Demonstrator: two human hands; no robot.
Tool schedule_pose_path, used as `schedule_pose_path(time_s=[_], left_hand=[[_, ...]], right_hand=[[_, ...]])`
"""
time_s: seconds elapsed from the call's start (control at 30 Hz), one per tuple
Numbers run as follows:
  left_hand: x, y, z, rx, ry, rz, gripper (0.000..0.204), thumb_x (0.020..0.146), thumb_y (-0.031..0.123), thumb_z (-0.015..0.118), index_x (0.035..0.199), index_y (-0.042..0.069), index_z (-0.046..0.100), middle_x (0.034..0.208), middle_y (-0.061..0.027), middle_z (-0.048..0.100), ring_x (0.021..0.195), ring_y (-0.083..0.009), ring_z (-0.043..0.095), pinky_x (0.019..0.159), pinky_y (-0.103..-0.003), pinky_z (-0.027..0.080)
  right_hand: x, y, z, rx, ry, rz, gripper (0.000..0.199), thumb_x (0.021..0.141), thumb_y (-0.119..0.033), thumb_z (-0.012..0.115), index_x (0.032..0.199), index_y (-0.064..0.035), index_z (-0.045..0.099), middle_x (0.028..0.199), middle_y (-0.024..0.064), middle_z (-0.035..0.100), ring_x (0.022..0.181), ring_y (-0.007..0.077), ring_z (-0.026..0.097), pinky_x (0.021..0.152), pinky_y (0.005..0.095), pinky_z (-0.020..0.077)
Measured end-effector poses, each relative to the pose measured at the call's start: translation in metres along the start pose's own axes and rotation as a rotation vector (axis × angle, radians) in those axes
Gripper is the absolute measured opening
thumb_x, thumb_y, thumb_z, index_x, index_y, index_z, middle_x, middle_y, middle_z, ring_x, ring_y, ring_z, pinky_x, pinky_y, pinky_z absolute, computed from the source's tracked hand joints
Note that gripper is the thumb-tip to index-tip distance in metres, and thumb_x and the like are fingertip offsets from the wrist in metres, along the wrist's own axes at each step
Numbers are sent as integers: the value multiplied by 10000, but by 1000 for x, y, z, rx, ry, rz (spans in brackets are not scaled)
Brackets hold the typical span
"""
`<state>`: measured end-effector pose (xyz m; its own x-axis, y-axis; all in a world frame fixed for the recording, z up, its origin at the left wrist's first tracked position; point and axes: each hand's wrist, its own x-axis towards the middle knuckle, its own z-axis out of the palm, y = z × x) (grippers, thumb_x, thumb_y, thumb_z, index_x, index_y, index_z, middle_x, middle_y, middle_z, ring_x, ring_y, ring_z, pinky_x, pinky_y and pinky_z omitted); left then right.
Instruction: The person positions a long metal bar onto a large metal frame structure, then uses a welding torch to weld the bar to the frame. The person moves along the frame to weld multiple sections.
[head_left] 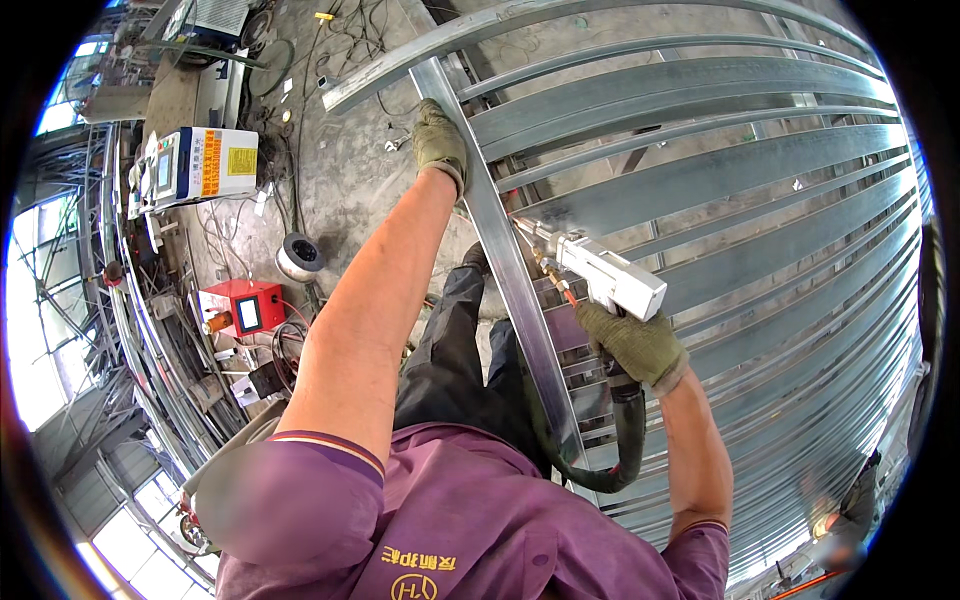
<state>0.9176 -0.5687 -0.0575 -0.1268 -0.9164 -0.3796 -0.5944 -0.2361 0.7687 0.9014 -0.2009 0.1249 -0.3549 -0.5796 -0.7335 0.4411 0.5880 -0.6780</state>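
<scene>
- At the far left, a white machine cabinet with orange and yellow labels stands on the concrete floor, amid loose cables.
- Below it sits a small red box with a screen on its face, and just to its upper right a spool of wire lies on the floor.
- The left hand, in an olive work glove, rests at the end of a bare, outstretched arm; its fingers curl closed over the edge of a long grey steel bar that runs diagonally down toward the person's body.
- To the right of that bar, a row of grey steel slats spreads out in parallel (they bend toward the rim of the view).
- A white handheld welding gun points its nozzle up and left, its tip at the bar's right edge, just where a slat meets it.
- The right hand, also gloved in olive, is wrapped tight around the gun's grip, below the white body.
- A thick dark hose drops from the grip and loops leftward under the right forearm.
</scene>
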Motion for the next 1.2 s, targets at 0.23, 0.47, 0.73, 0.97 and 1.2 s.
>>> schedule_pose_path(time_s=[0.23,0.47,0.73,0.97,1.2], left_hand=[[-3,3,3,12,14,-2,803,1061,642,337,1360,-50,615,1359,-251,638,1261,-392,586,1082,-432,444],[3,-3,5,-86,-24,37,821,1067,631,314,1318,-86,624,1360,-308,630,1305,-445,578,1109,-451,436],[-2,2,4,-16,-4,0,811,1068,626,320,1308,-84,629,1363,-313,623,1310,-447,573,1107,-457,437],[-3,6,2,13,-8,-23,815,1069,629,305,1308,-79,631,1327,-308,645,1285,-452,587,1100,-460,442],[-9,12,2,98,12,-21,838,1058,661,337,1376,-76,583,1390,-250,635,1308,-371,606,1085,-429,464]], right_hand=[[3,3,5,39,22,-93,367,939,-190,777,1250,-21,680,838,6,682,680,79,612,587,270,519],[3,0,4,21,-6,-90,405,925,-149,781,1299,-42,668,1061,38,737,899,101,673,740,284,563],[2,3,7,47,-1,-114,409,921,-146,786,1296,-34,666,1067,48,740,909,105,685,745,281,573],[1,4,6,41,0,-98,401,920,-157,790,1282,-31,672,1009,37,736,848,96,673,688,279,566],[-2,3,6,-2,4,-111,395,922,-172,790,1271,-24,678,981,41,730,819,89,651,671,281,556]])
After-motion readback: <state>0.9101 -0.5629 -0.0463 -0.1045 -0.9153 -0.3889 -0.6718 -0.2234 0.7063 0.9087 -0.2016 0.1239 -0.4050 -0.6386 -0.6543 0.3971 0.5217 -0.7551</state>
